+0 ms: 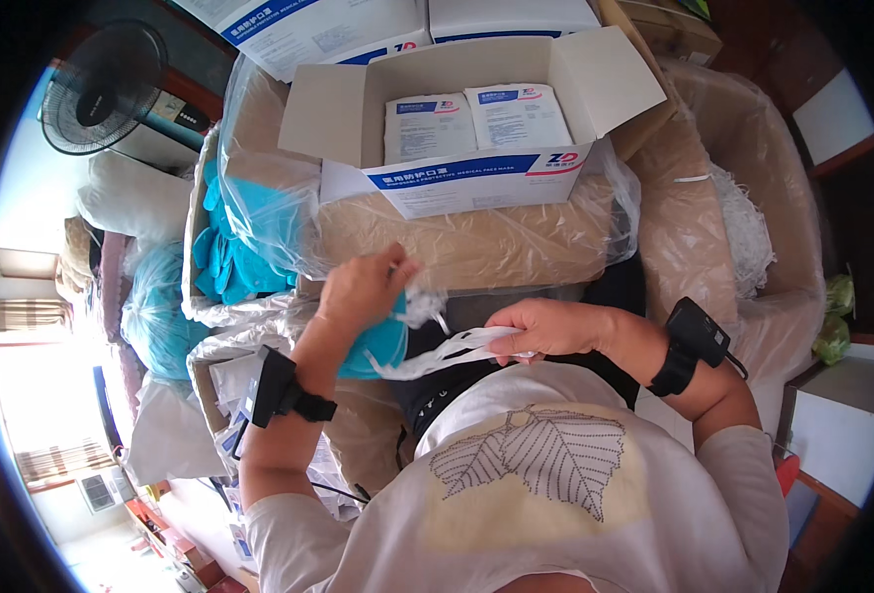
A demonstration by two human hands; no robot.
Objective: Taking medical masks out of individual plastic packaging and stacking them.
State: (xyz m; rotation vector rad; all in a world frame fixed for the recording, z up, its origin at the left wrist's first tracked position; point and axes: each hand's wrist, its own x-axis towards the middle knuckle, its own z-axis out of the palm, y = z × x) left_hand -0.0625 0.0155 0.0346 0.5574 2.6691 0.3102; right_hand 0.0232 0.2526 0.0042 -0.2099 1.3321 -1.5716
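Note:
A blue face mask (382, 341) with white straps lies low in front of my body, partly hidden behind my left wrist. My left hand (363, 287) is closed at the top of the mask, its fingers curled; their exact grip on it is partly hidden. White straps (447, 351) stretch from the mask across to my right hand (545, 329), which pinches them between thumb and fingers. A bunched white strap (424, 306) shows just below my left fingertips. Beyond my hands stands an open white and blue carton (476, 188) with two white packs (521, 119) visible inside.
The carton rests on a brown cardboard box (466, 237) draped in transparent plastic. To the left, a lined box holds many blue masks (234, 237); at right, a plastic-lined box holds white straps (743, 232). A fan (104, 87) stands far left. More cartons (318, 35) are stacked behind.

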